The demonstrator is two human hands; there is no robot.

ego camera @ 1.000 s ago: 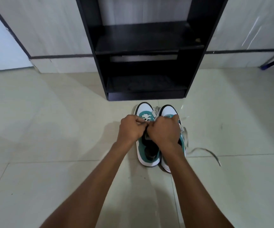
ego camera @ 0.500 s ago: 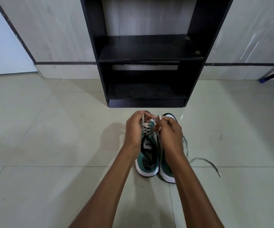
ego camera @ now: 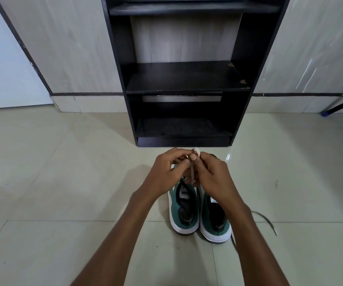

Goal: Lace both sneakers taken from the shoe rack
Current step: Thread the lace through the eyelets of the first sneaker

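Sneakers sat side by side on the floor, heels toward the camera: left sneaker (ego camera: pixel 184 211) and right sneaker (ego camera: pixel 215 221), touching or nearly so along their inner sides, just in front of the shoe rack (ego camera: pixel 184 79). Toes hidden under the hands. Open tile lay on both sides and behind the heels; only a narrow strip of floor showed between hands and rack base.

Left hand (ego camera: pixel 166 172) and right hand (ego camera: pixel 212 174) met above the left sneaker's tongue, fingers curled and pinched on a lace (ego camera: pixel 193 174) that ran up taut from the eyelets to the fingertips. Loose lace (ego camera: pixel 266 220) from the right sneaker trailed across the tile to the right, tip clear of the shoe.

Floor (ego camera: pixel 63 182) was glossy pale tile with thin grout lines and a small glare spot near the rack. Wall panels (ego camera: pixel 73 48) looked light wood-grain with a dark baseboard stripe. Rack was matte black board, boxy, shelves bare, chipped at one shelf corner. Sneakers were teal uppers, thick ribbed white soles, dark lining, white tongue label.
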